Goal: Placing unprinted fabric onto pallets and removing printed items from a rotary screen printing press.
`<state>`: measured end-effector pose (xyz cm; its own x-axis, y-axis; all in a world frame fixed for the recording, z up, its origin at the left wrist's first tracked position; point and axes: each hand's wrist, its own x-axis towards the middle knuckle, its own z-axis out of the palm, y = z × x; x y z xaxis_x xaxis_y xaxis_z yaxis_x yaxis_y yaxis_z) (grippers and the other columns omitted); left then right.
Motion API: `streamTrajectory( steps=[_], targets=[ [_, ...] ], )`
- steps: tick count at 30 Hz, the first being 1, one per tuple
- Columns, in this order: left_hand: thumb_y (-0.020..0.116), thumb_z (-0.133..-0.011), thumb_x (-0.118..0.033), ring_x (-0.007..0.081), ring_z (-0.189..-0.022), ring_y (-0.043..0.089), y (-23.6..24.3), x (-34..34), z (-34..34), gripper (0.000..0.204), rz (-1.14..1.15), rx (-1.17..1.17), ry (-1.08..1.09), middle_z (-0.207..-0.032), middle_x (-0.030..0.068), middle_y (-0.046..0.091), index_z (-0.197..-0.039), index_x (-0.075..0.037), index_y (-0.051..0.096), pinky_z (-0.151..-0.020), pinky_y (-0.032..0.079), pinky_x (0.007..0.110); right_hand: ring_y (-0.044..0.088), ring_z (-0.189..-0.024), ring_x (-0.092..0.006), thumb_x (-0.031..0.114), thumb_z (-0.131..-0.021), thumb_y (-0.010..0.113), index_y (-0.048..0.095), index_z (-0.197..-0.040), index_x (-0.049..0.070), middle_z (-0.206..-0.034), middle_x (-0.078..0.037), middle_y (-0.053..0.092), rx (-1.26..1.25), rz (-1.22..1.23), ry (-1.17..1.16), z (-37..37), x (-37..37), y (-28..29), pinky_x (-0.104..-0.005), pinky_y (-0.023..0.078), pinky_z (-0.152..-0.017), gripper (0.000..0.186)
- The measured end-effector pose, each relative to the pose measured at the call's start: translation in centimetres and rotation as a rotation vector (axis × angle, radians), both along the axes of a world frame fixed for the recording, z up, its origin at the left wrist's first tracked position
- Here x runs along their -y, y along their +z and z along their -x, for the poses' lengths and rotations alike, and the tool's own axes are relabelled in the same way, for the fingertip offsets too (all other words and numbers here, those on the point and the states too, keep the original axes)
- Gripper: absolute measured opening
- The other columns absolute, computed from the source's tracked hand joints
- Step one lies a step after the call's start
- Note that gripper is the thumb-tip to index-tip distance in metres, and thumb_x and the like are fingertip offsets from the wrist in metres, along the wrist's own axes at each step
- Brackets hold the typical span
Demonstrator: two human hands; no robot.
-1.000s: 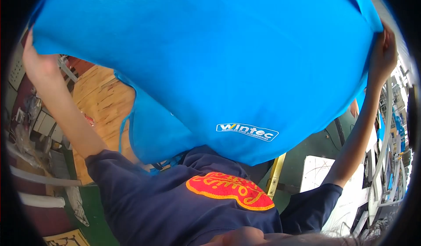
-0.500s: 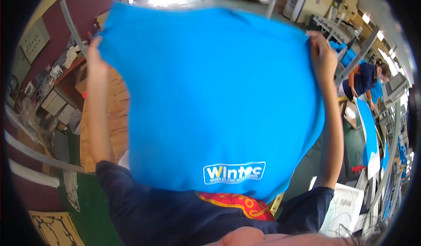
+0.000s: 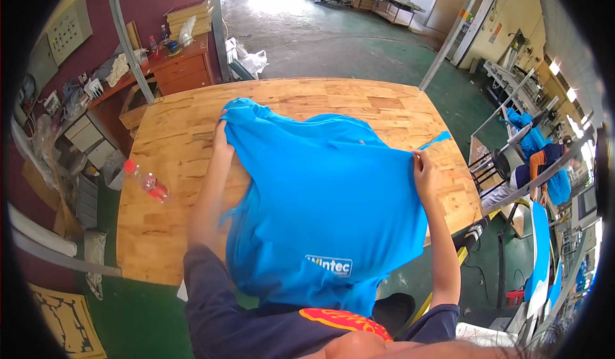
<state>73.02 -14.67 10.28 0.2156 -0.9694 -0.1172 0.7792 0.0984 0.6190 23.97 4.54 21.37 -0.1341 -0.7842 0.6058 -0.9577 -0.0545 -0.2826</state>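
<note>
A large, stretchy blue cloth [image 3: 320, 186] hangs between my two hands, spread over the near half of the wooden table and drooping past its front edge toward my body. It carries a small white printed label patch near its lower edge. Its far left corner is bunched in my left hand [image 3: 222, 138], whose fingers are partly hidden by the folds. My right hand [image 3: 424, 174] pinches the right edge, and a narrow blue strip [image 3: 435, 141] sticks out beyond the fingers.
The wooden table [image 3: 179, 115] has a red-capped bottle [image 3: 148, 183] lying at its left. Metal posts [image 3: 448, 45] rise near the table's far corners. A cluttered desk [image 3: 182, 71] stands at the far left. At the right, another person [image 3: 538, 170] handles blue pieces beside a black stool [image 3: 503, 167].
The blue cloth has come down from in front of the view, uncovering the table and bottle. Both hands have lowered and drawn closer together, still holding it.
</note>
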Motion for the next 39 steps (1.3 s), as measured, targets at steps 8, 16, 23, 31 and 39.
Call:
streamTrajectory(
  steps=[8,16,23,31,39],
  targets=[
    [0.046,-0.091,-0.036,0.0192,-0.078,0.057,-1.6,-4.0,-6.2,0.030,0.204,-0.193,-0.024,-0.084,0.0031,0.060,-0.099,-0.010,0.059,-0.072,0.048,0.034,0.055,-0.053,-0.0255,-0.005,-0.080,0.056,0.063,-0.097,0.002,-0.071,-0.012,0.062,-0.198,0.364,0.209,-3.0,-6.5,0.7,-0.0333,0.041,-0.049,0.020],
    [0.047,-0.094,-0.021,0.0121,-0.054,0.038,7.6,-12.3,-10.8,0.026,0.815,0.021,-0.111,-0.059,-0.0003,0.035,-0.109,0.000,0.052,-0.051,0.032,0.023,0.043,-0.052,-0.0226,0.016,-0.074,0.061,0.053,-0.081,-0.003,-0.058,-0.010,0.048,-0.106,0.104,0.055,0.8,-22.3,7.1,-0.0349,0.029,-0.050,0.021],
    [0.054,-0.090,-0.022,0.0128,-0.065,0.055,15.8,-10.3,-13.0,0.028,0.194,0.317,0.830,-0.075,0.0028,0.058,-0.107,-0.001,0.057,-0.065,0.046,0.024,0.059,-0.063,-0.0168,0.012,-0.077,0.067,0.057,-0.103,-0.009,-0.088,-0.017,0.063,-0.111,0.979,-0.036,-1.1,-14.3,11.2,-0.0281,0.050,-0.059,0.034],
    [0.058,-0.090,-0.027,0.0085,-0.067,0.057,14.9,-0.7,-8.3,0.028,0.225,0.923,0.417,-0.083,0.0043,0.064,-0.102,-0.003,0.064,-0.060,0.046,0.022,0.042,-0.051,-0.0071,0.005,-0.089,0.053,0.064,-0.102,0.009,-0.063,-0.001,0.052,-0.033,0.312,0.177,-3.6,3.6,13.7,-0.0242,0.034,-0.047,0.017],
    [0.058,-0.088,-0.033,0.0118,-0.060,0.055,-1.7,9.0,-8.1,0.035,0.039,1.165,0.377,-0.071,0.0043,0.064,-0.090,0.001,0.065,-0.055,0.042,0.028,0.053,-0.050,-0.0264,0.019,-0.088,0.055,0.062,-0.092,0.010,-0.059,-0.013,0.054,0.130,0.027,0.138,-1.7,16.9,-2.9,-0.0383,0.039,-0.048,0.012]
  ],
)
